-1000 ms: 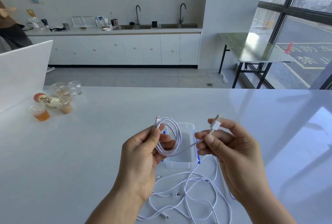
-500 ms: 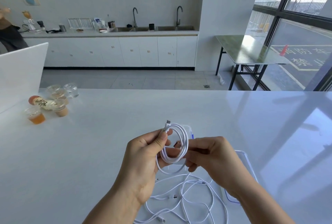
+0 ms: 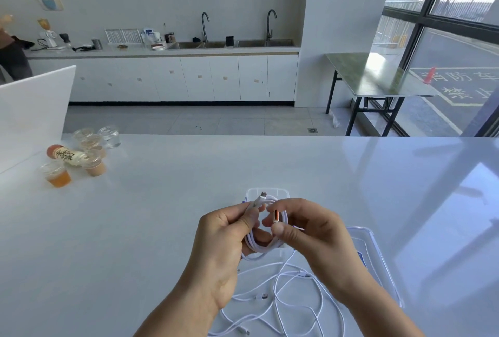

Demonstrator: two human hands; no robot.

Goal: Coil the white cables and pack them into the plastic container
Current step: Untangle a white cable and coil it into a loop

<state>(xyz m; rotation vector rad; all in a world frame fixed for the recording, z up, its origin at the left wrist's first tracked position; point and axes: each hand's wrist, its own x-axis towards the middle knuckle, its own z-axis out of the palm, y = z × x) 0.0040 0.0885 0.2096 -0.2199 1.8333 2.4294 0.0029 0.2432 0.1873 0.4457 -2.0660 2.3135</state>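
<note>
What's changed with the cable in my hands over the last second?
The right hand carried the plug inward from the right to the coiled cable, still pinching it. The left hand kept holding the coiled cable; the loose cables below stayed put.

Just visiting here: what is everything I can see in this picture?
coiled cable: one, white, held in both hands
loose cables: several, white, tangled below the hands
plastic container: one, clear, on the table behind the hands
lid: one, clear with blue, right of the hands
plastic cups: about five, clear, table's far left
bottle: one, orange cap, lying among the cups
table: one, white, bearing the above
folding table: one, dark top, by the window
faucets: two, dark, back counter
left hand: one, grips the coil
right hand: one, pinches the coil's orange-lined plug
</note>
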